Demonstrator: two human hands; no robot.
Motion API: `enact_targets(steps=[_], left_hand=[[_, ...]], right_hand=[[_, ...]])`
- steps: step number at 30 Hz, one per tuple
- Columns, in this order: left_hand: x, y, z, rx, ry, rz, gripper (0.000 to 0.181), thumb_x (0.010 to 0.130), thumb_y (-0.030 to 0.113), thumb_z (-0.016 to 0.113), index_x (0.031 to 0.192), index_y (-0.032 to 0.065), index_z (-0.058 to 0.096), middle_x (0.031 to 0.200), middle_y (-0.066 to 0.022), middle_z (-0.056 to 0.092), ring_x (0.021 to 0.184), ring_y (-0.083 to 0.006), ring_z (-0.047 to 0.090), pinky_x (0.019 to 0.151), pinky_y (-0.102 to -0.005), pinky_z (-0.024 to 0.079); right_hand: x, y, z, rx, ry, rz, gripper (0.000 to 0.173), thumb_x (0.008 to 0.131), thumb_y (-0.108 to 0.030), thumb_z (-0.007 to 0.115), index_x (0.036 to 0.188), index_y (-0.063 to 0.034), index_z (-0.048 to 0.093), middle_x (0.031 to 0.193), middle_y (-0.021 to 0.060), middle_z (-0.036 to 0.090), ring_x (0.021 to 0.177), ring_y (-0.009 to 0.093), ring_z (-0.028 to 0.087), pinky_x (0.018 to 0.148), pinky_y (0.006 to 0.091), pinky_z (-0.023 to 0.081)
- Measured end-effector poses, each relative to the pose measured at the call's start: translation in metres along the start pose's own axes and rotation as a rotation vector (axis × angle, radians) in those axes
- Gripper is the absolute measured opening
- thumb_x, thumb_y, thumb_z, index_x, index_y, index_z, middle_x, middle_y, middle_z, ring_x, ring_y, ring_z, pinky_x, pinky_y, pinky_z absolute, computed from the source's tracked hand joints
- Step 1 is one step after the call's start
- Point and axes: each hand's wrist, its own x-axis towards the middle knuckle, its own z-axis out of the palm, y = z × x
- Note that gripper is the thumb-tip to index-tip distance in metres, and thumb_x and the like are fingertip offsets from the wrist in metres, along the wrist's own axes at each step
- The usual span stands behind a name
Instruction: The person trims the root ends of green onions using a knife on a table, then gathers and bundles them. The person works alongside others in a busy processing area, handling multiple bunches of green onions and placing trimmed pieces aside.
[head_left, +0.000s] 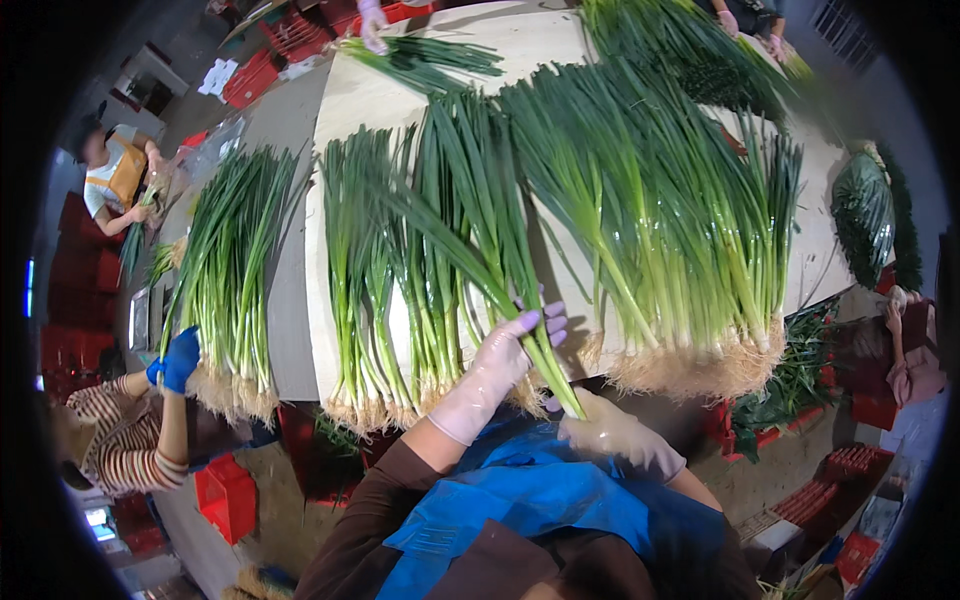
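My left hand (487, 367), in a pale lilac glove, holds a few long allium stalks (551, 367) that look like green garlic, thumb in front and fingers behind. Their leaves slant up to the left across other stalks. My right hand (619, 435), gloved alike, closes around the pale lower end and hides its roots. Left of my hands, rooted bunches (367, 300) lie side by side on the pale tabletop (341, 97), leaves pointing away from me. A larger rooted pile (675, 285) lies to the right.
At left, a co-worker's blue-gloved hand (180, 360) touches another row of stalks (232, 270). Gloved hands (373, 30) of another person reach over the far edge. Red crates (225, 495) stand on the floor, and one crate (772, 427) at right holds loose leaves. A wrapped bundle (862, 210) lies at right.
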Motion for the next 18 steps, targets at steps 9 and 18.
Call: enact_targets(steps=[9, 18], left_hand=[[-0.002, 0.005, 0.065, -0.017, -0.261, 0.076, 0.052, 0.083, 0.006, 0.060, 0.133, 0.0036, 0.044, 0.087, -0.0061, 0.054, 0.075, -0.0198, 0.053, 0.072, -0.0382, 0.044], [0.051, -0.050, 0.249, 0.257, -0.586, -0.059, 0.055, 0.085, 0.010, 0.060, 0.134, -0.0021, 0.039, 0.096, -0.0105, 0.058, 0.083, -0.0219, 0.056, 0.077, -0.0384, 0.047]], right_hand=[[-0.043, -0.006, -0.010, -0.005, 0.097, -0.101, 0.047, 0.091, -0.010, 0.052, 0.136, -0.0058, 0.039, 0.108, 0.0079, 0.059, 0.088, 0.014, 0.060, 0.077, 0.0289, 0.050], [-0.132, 0.005, -0.089, 0.083, 0.433, -0.490, 0.055, 0.092, -0.015, 0.054, 0.142, -0.0062, 0.033, 0.092, 0.0048, 0.062, 0.077, 0.013, 0.059, 0.071, 0.0289, 0.050]])
